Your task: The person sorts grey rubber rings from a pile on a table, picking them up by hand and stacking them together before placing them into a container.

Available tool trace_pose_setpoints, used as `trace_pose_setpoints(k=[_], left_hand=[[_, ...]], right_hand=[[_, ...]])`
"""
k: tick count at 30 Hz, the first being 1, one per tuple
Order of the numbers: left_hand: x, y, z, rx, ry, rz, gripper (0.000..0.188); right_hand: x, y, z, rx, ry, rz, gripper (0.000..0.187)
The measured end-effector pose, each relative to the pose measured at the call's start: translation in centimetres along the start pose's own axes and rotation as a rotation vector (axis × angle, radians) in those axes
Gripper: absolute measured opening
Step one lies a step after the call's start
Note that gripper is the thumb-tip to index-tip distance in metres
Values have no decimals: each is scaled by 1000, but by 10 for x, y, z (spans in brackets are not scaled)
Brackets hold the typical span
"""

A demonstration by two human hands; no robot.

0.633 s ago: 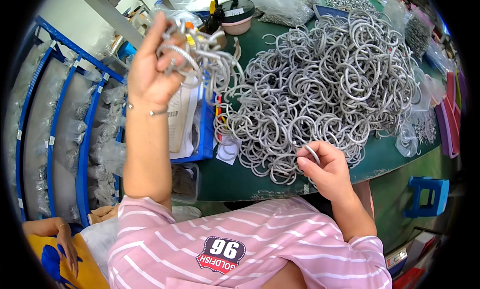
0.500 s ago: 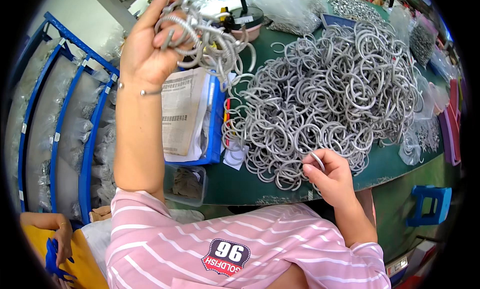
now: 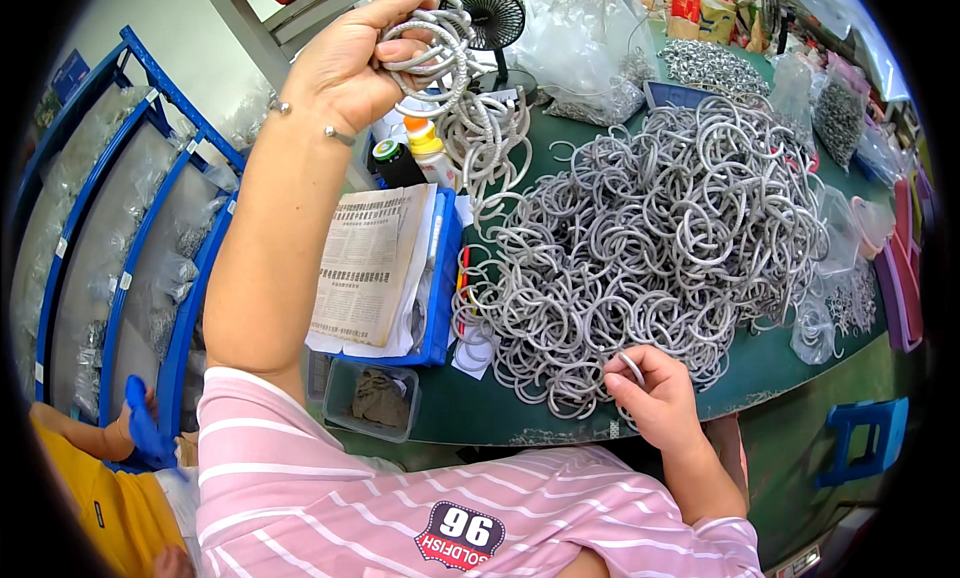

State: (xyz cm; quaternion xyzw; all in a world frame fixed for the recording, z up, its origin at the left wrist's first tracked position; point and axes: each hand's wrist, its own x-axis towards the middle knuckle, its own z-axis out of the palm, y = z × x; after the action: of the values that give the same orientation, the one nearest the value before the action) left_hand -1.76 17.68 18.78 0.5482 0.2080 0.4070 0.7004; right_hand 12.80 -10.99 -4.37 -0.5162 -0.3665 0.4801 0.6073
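Slippage is the likely fault, judged from the head view: a thick bunch of grey rings (image 3: 440, 53) is clamped in the raised left hand (image 3: 345, 68) above the desk's far-left corner, and a loosened hold would scatter it. One ring (image 3: 632, 366) is pinched by the right hand (image 3: 655, 403) at the near edge, beside the tangled ring heap (image 3: 650, 238). A fan (image 3: 495, 18), bottles (image 3: 420, 153) and a blue tray with a newspaper (image 3: 370, 263) are crowded beneath.

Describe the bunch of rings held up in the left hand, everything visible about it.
The bunch of rings is a cluster of thin, silver-grey hoops that look like metal, all much the same size. The left hand holds it raised above the green table, fingers hooked through the loops. More rings of the bunch hang below the grip in a loose tangle, in front of a small black fan.
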Motion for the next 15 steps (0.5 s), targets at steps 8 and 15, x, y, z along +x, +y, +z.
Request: trace_pose_setpoints(k=[8, 15], left_hand=[[10, 4, -8, 12, -85, -4, 19], [14, 1, -15, -12, -62, -22, 18]], right_hand=[[0, 1, 2, -27, -12, -2, 8], [-1, 3, 4, -29, -5, 26, 8]])
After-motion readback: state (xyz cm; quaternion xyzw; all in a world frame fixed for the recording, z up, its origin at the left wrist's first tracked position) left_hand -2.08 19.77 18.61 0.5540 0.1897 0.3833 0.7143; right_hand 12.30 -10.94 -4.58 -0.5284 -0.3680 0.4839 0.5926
